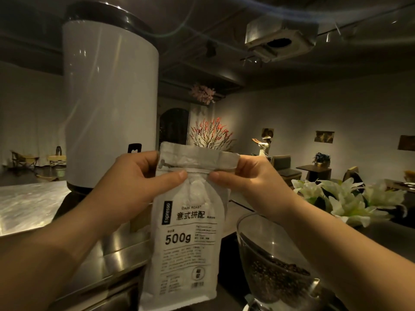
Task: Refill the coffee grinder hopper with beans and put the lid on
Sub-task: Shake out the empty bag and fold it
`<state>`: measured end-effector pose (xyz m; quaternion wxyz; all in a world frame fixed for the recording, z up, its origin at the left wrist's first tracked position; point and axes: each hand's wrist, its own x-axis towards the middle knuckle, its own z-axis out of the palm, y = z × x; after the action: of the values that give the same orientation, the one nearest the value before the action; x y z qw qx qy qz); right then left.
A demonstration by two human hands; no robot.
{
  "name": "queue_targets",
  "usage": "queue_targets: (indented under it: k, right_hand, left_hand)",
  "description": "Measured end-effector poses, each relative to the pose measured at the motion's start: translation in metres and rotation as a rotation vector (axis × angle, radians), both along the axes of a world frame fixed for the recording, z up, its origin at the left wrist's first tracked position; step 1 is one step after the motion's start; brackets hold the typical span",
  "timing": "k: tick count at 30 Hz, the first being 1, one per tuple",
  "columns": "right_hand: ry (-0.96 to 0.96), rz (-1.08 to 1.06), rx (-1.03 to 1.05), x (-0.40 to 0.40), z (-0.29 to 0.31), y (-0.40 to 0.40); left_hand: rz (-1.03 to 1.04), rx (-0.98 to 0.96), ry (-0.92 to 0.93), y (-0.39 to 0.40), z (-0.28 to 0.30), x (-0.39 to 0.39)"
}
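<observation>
A white 500 g coffee bean bag (186, 243) hangs upright in front of me, printed with "Espresso" and "Dark Roast". My left hand (137, 180) pinches its folded top at the left and my right hand (249, 182) pinches it at the right, thumbs almost meeting at the middle seam. Low on the right stands the clear glass grinder hopper (265, 250), lidless, with dark beans (278, 277) filling its bottom part. No lid for it is in view.
A tall white cylinder with a black cap (110, 104) stands on the steel counter (29, 205) at the left. White lilies (350, 198) sit at the right. Far back in the dim room are a red-flowered plant (211, 133), tables, chairs and a person (264, 147).
</observation>
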<state>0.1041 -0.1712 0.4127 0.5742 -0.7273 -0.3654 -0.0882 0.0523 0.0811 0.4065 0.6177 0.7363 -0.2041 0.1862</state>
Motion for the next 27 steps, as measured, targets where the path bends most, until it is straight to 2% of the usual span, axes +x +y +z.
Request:
queue_targets:
  k: [3, 7, 13, 21, 27]
  right_hand:
    - [0.021, 0.028, 0.020, 0.002, -0.007, 0.002]
    - [0.099, 0.047, -0.005, 0.000, -0.015, 0.006]
    - [0.170, 0.076, -0.085, -0.004, -0.023, 0.010]
    - [0.172, 0.035, -0.015, -0.005, -0.030, 0.016]
    - [0.205, 0.048, -0.033, -0.007, -0.035, 0.017]
  left_hand:
    - [-0.009, 0.060, 0.049, -0.002, -0.004, -0.001]
    - [0.035, 0.034, 0.056, -0.003, -0.013, 0.001]
    - [-0.040, 0.148, 0.061, -0.001, -0.022, -0.001]
    - [0.018, -0.021, 0.041, 0.001, -0.035, 0.000]
    - [0.022, -0.066, 0.019, 0.000, -0.046, -0.005]
